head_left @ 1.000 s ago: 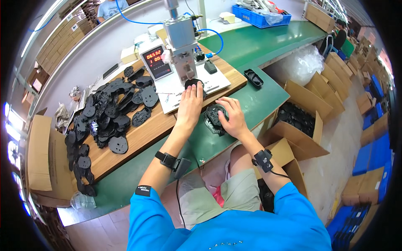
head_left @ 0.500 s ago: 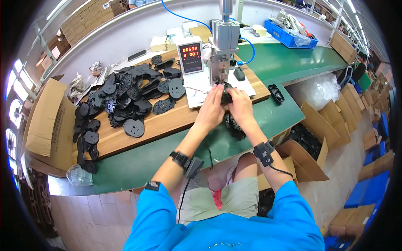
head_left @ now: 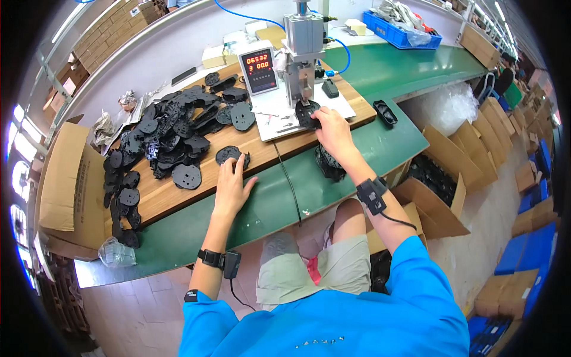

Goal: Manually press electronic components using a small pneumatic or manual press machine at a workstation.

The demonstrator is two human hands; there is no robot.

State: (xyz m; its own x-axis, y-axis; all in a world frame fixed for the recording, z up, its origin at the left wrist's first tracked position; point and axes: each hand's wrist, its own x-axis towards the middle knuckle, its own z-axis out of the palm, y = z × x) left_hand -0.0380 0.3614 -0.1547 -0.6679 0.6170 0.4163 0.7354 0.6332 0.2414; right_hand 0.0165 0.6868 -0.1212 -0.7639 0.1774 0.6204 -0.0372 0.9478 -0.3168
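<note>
Light is bright — windows (head_left: 20,177) glare, the bent edges seem soft

White-cased, dark-faced electronic display (head_left: 259,71), beyond and left of right hand (head_left: 333,132): two rows of glowing red digits, small pale characters underneath. Brown cardboard carton (head_left: 62,184), left of left hand (head_left: 231,189): dark printing, illegible. Black tag (head_left: 191,296), back from left hand: pale lettering, blurred.

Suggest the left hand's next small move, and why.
Probably close the left hand on the loose black part on the wooden board and lift it: the hand is at that part's near edge, while the right hand is occupied with the second black part at the press.
</note>
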